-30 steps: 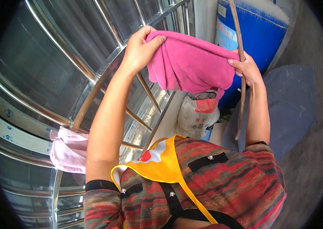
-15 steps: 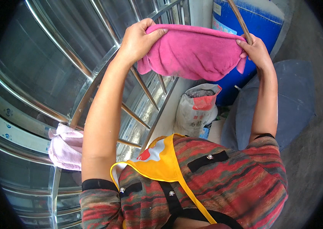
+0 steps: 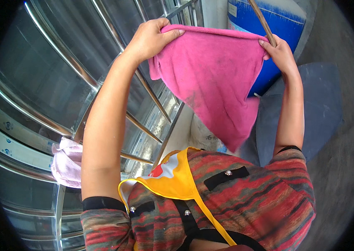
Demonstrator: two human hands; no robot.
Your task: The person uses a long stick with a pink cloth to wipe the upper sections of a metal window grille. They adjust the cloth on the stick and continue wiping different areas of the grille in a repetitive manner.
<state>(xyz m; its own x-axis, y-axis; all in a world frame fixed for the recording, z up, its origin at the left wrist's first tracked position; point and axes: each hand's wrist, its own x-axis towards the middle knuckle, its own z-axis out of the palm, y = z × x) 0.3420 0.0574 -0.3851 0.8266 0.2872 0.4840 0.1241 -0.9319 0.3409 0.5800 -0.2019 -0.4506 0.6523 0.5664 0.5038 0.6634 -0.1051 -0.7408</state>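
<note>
My left hand [image 3: 152,37] grips the upper left corner of a pink cloth [image 3: 210,79], thumb over its folded top edge. At the other corner, my right hand [image 3: 278,53] is closed on the cloth. A wooden stick [image 3: 262,20] runs down to my right hand; whether my fingers also hold it, I cannot tell. The cloth hangs spread out, with dark smudges and its lower point over a pale sack [image 3: 200,129], which it mostly hides.
Steel bars [image 3: 74,60] line the left, with a pale pink cloth [image 3: 66,163] draped over them. A blue drum [image 3: 285,25] stands behind the stick. A dark grey sheet [image 3: 319,108] lies at the right, beside concrete floor [image 3: 336,192]. I wear a yellow apron [image 3: 177,180].
The pink cloth has dropped open from a bunched band into a larger hanging sheet, now covering the sack. Both my hands have risen, my left moving leftward and my right rightward.
</note>
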